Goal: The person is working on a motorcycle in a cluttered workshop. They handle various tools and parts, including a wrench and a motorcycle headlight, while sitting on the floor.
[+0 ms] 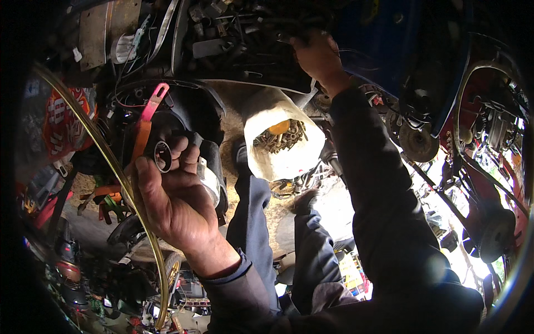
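My left hand (181, 209) is raised at left of centre, its thumb and fingers closed round a short metal ring (162, 156) with a dark opening. At the top, my right hand (320, 58) reaches over a dark tray (267, 82) heaped with loose metal hardware (239, 28). Its fingers are curled at the heap, and shadow hides what they grip. Between my arms, a whitish bag (261, 164) stands with its mouth rolled back. Inside it lie many small bolts and nuts (278, 143) and an orange-yellow round piece (279, 127).
A yellowish clear hose (100, 142) curves past my left hand. Behind that hand stands an orange-red slotted strap (149, 114). A red printed bag (65, 125) lies far left. Blue panel (372, 42) is at upper right, with a round metal disc (420, 142) and cluttered machine parts below.
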Available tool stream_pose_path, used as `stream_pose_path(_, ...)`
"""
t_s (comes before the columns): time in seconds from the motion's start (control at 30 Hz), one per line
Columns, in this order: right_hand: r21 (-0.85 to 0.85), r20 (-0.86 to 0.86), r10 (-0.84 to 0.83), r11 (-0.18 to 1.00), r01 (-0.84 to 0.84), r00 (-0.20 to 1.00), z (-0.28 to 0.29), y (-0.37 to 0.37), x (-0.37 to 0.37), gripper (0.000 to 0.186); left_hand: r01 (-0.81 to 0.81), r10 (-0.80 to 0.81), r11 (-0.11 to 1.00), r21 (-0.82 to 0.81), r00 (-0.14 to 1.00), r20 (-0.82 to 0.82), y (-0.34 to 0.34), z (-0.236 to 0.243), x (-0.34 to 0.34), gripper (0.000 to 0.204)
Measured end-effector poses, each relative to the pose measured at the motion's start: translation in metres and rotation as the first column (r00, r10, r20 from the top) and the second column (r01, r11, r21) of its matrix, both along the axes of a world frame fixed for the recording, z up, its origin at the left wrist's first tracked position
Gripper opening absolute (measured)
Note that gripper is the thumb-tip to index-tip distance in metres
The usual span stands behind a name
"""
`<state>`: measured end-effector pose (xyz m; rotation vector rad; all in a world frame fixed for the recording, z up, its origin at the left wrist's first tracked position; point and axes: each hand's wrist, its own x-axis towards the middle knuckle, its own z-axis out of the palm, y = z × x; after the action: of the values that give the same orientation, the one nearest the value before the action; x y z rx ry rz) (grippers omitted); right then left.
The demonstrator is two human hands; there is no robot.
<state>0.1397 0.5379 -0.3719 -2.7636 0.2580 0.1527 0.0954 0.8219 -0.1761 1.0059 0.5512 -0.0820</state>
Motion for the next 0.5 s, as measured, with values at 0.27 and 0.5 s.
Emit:
stream_pose_path(0.27, 0.166, -0.547, 0.108, 0.986, -0.019, 0.83, 0.051, -0.015, 0.011, 0.031, 0.0, 0.0, 1.0, -0.017, 1.0, -0.012, -0.002, 0.001, 0.002, 0.031)
stream_pose_path(0.5, -0.051, -0.46, 0.055, 0.995, -0.088, 0.886, 0.032, 0.008, 0.02, 0.036, 0.023, -0.023, 1.0, 0.012, 1.0, -0.016, -0.002, 0.001, 0.002, 0.034)
